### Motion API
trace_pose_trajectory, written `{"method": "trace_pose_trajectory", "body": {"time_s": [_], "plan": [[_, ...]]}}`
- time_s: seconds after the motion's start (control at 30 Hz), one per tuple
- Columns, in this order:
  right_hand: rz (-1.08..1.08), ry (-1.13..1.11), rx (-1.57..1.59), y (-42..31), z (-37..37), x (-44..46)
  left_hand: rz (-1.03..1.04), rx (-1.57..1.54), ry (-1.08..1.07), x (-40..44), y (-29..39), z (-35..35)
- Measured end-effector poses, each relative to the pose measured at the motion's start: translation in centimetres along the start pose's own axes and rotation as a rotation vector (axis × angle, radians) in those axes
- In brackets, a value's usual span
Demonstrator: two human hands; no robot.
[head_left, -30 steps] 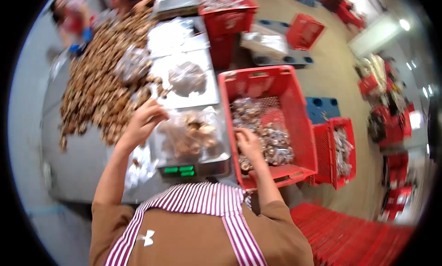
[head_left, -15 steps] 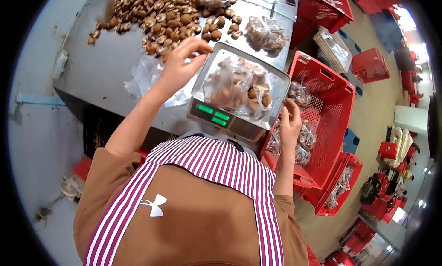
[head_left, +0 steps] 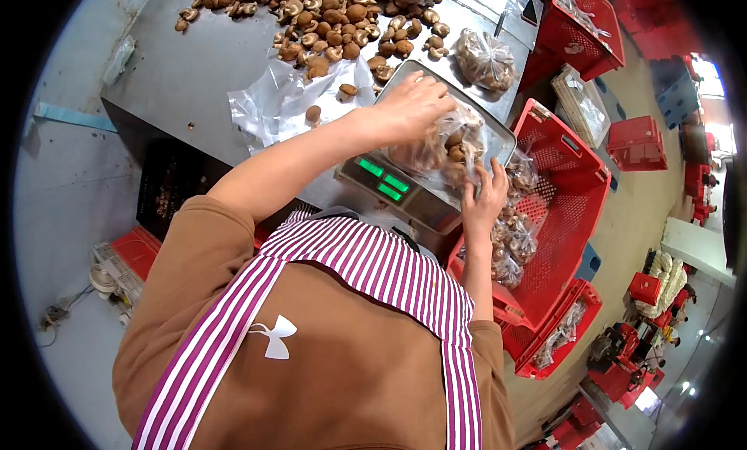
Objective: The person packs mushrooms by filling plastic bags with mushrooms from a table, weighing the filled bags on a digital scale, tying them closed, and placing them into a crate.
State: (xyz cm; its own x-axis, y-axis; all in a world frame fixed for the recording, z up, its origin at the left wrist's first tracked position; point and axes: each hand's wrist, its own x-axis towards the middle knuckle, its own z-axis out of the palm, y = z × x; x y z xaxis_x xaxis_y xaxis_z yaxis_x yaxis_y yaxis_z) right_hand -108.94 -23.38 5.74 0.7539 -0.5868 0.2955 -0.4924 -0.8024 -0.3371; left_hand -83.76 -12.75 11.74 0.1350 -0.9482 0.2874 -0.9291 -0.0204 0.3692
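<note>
A clear plastic bag of shiitake mushrooms point(head_left: 457, 148) lies on the metal pan of a digital scale point(head_left: 395, 187), whose green display is lit. My left hand point(head_left: 412, 111) reaches over the pan, its fingers curled at the upper part of the bag; their tips are partly hidden. At the bag's right side, by the pan's edge, my right hand point(head_left: 485, 199) has its fingers apart, touching the bag. Loose plastic bags point(head_left: 272, 107) lie left of the scale, with a few single mushrooms on them.
Loose shiitake mushrooms point(head_left: 331, 22) are heaped on the metal table point(head_left: 167, 76). Another filled bag point(head_left: 486, 59) sits beyond the scale. To the right, a red crate point(head_left: 572, 193) holds several filled bags; more red crates stand around it.
My left hand has moved right, from the pan's left corner onto the bag. My right hand has come up against the bag's side with fingers spread. The view has shifted slightly.
</note>
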Motion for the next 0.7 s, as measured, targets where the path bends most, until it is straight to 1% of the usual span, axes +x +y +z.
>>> {"method": "trace_pose_trajectory", "body": {"time_s": [0.03,0.07,0.1,0.17,0.2,0.23,0.3,0.37,0.4,0.47,0.5,0.53,0.57,0.63,0.67,0.7], "plan": [[-0.046,0.070,0.049,1.1,0.6,0.4,0.020,0.103,-0.054,-0.1,-0.4,0.3],[-0.091,0.140,0.100,1.4,0.6,1.2,0.020,0.104,-0.052,-0.1,-0.3,-0.2],[-0.091,0.143,0.099,1.8,0.4,1.9,-0.043,0.020,0.047,0.0,-0.2,-0.7],[0.390,-0.073,0.536,2.1,-1.1,3.8,-0.131,-0.150,0.224,0.5,-0.6,-1.6],[0.411,-0.008,0.803,0.4,-2.7,5.6,-0.130,-0.227,0.366,0.8,-0.4,-2.4],[0.478,-0.005,1.047,-0.7,-4.7,7.2,-0.129,-0.302,0.509,1.2,-0.1,-3.6],[0.329,0.029,1.156,-3.7,-9.0,9.6,-0.113,-0.389,0.634,1.6,0.3,-6.1],[0.306,0.025,1.193,-5.4,-10.8,10.4,-0.236,-0.402,0.561,0.5,1.4,-8.3],[0.282,0.017,1.230,-5.7,-11.1,10.6,-0.234,-0.401,0.563,-0.3,1.6,-8.4],[0.315,-0.006,1.199,-4.7,-10.1,10.3,-0.437,-0.828,0.497,-1.9,1.7,-7.7],[0.352,-0.029,1.166,-4.0,-9.2,9.8,-0.439,-0.827,0.497,-2.6,1.5,-7.0],[0.396,-0.051,1.131,-3.0,-8.2,9.1,-0.461,-0.996,0.485,-3.3,1.3,-6.1],[0.438,-0.044,1.167,-2.8,-7.8,8.5,-0.483,-1.166,0.470,-3.9,1.1,-5.2],[0.490,-0.061,1.183,-2.8,-7.8,7.4,-0.482,-1.214,0.484,-4.4,0.4,-4.1],[0.491,-0.062,1.183,-3.2,-8.2,6.9,-0.487,-1.373,0.456,-4.4,0.8,-4.7],[0.438,-0.031,1.201,-3.8,-8.8,6.8,-0.488,-1.532,0.425,-4.3,1.1,-5.1]]}}
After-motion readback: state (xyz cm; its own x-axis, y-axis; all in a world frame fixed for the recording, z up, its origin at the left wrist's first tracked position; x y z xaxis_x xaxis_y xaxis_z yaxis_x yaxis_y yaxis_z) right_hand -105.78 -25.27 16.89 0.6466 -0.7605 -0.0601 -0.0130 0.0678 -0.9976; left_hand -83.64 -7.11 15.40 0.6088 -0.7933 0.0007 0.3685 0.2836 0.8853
